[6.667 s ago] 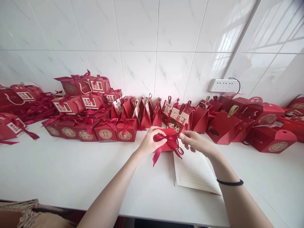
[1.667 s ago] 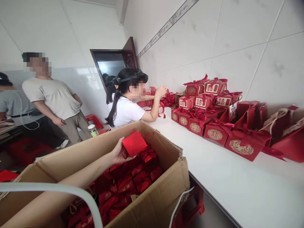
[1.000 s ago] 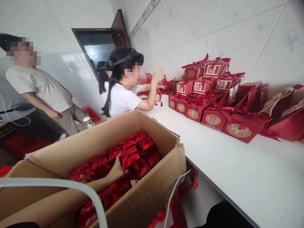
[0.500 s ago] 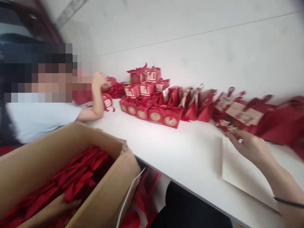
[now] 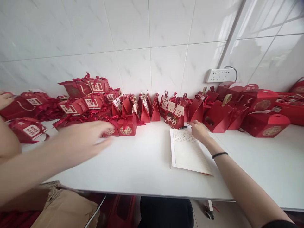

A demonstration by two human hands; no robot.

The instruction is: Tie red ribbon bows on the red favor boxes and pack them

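Note:
My left hand (image 5: 86, 137) reaches over the white table, smeared by motion, fingers stretched and apart with nothing seen in them. Behind its fingertips stand small red gift boxes (image 5: 127, 126) with gold round emblems and ribbon bows. At the top edge of an open notebook (image 5: 192, 153) with handwritten lines, the closed fingers of my right hand (image 5: 199, 130) pinch the end of a dark pen (image 5: 184, 127). Just beyond the pen stands a red gift box with a cartoon couple (image 5: 171, 119). My right wrist wears a black band.
Stacked red boxes (image 5: 95, 87) stand at the left, more red boxes (image 5: 264, 125) at the right. A co-worker's arm (image 5: 9, 139) rests at the left edge. Below the table's front edge is an open cardboard box (image 5: 67, 207). A white power strip (image 5: 220, 75) hangs on the tiled wall.
My view has swung right and levelled. My left hand has left the cardboard box of red ribbons and now hangs over the table. My right hand stays by the notebook's top edge.

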